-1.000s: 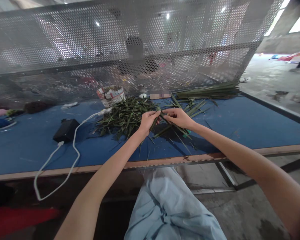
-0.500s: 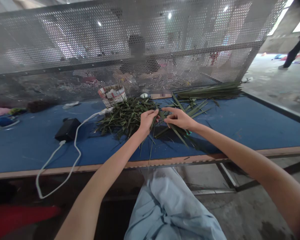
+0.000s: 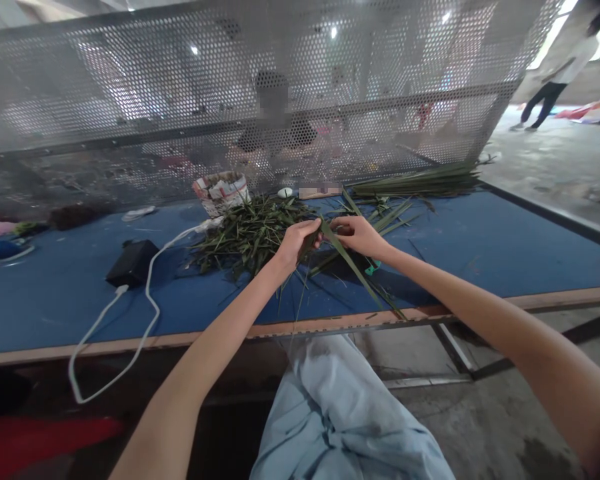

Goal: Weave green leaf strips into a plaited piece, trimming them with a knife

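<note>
Two hands working, both mine. My left hand is pinching one long leaf between thumb and fingers; my right hand is curling just beside it, and I cannot tell whether those fingers are gripping. The leaf is slanting down toward the front edge. One pile is lying left, one bundle behind right. One box is sitting left; one cord is looping over the edge. One screen is bounding the desk behind; room is lying widest rightward.
</note>
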A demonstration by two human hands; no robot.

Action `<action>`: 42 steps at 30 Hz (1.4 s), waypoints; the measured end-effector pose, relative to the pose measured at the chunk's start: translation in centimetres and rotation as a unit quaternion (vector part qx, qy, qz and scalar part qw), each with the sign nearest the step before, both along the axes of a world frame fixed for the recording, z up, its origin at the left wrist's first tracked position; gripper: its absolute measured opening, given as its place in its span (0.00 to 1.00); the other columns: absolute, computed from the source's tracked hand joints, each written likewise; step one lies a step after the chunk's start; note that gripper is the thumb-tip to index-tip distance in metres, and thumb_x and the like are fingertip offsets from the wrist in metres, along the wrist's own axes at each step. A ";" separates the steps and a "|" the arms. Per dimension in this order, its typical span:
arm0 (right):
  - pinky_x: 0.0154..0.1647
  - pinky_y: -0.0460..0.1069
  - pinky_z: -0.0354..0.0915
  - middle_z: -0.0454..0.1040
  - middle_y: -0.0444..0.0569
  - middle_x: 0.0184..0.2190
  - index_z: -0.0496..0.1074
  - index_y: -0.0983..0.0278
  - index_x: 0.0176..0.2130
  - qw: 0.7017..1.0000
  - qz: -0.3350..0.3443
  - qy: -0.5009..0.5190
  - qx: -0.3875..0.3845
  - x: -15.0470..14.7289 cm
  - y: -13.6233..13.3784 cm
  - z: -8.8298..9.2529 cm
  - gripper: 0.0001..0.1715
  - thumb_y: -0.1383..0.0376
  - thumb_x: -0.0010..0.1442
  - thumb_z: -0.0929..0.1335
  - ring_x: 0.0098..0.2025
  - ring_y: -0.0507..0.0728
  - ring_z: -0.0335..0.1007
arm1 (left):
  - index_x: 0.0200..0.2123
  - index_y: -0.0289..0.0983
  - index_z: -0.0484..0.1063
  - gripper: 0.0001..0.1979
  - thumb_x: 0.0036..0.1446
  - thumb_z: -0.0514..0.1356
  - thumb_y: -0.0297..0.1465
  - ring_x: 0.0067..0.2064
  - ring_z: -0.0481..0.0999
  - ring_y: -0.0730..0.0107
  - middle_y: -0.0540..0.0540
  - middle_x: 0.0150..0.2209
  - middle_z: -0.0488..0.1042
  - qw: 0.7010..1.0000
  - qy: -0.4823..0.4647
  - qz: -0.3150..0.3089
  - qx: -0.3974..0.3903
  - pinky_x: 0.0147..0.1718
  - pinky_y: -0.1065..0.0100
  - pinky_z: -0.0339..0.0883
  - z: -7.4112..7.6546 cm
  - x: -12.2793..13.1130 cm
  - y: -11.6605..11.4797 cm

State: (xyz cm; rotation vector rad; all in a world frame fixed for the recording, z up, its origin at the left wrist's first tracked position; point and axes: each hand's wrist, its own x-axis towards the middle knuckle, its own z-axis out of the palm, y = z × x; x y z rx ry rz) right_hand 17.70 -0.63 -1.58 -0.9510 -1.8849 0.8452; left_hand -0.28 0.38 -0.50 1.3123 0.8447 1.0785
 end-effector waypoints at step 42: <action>0.23 0.47 0.60 0.71 0.46 0.20 0.76 0.69 0.35 0.991 -0.087 0.095 0.028 -0.5 -0.4 -0.1 0.18 0.55 0.53 0.70 0.22 0.51 0.65 | 0.41 0.40 0.75 0.09 0.60 0.57 0.35 0.42 0.77 0.59 0.42 0.37 0.78 0.885 0.265 0.182 0.337 0.40 0.68 0.64 -0.9 0.5 -2.5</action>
